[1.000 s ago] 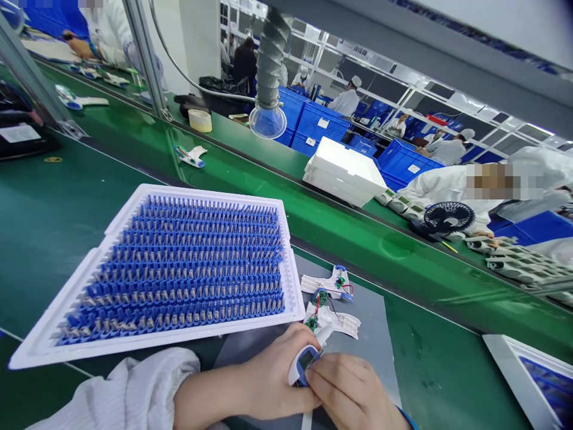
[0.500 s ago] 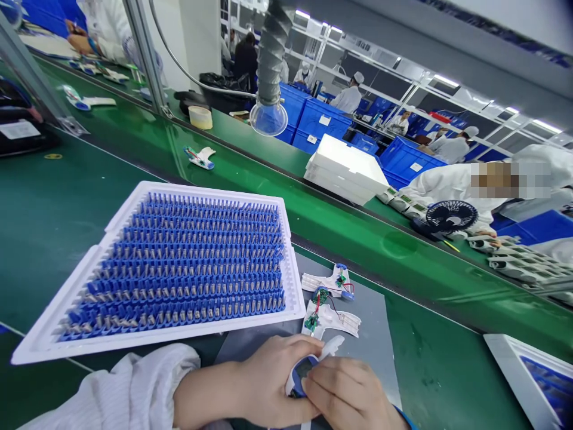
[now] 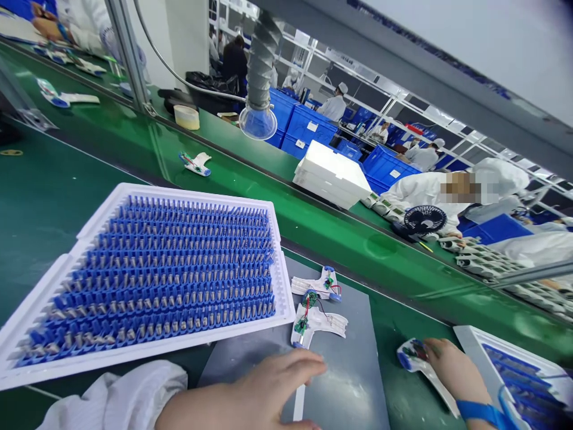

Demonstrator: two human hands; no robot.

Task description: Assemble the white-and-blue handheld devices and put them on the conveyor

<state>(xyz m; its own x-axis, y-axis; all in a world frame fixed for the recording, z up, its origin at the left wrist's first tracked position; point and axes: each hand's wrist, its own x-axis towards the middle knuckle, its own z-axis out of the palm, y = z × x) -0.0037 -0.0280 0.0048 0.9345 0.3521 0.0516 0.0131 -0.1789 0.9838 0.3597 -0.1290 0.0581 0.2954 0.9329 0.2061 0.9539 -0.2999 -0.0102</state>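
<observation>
My right hand (image 3: 459, 367), with a blue strap on its wrist, is at the right with fingers closed on a pistol-shaped white housing half (image 3: 432, 379) that has blue ends and a circuit board. It is just above or on the green bench; which one I cannot tell. My left hand (image 3: 273, 388) holds nothing above the grey mat (image 3: 344, 382), thumb and fingers apart. Beyond it, two similar housing halves lie on the mat: the nearer housing half (image 3: 329, 323) and the farther housing half (image 3: 313, 286), with green boards and red wires showing.
A white tray (image 3: 286, 298) full of blue parts with metal pieces stands at the left. Another white tray (image 3: 470, 343) is at the right edge. Across the green conveyor belt (image 3: 340, 239), white boxes (image 3: 329, 176), a small black fan (image 3: 425, 221) and co-workers appear.
My hands have separated. The right one has moved away to the right and is now on an open housing half; the left has let go of the white-and-blue device and opened. The view has shifted.
</observation>
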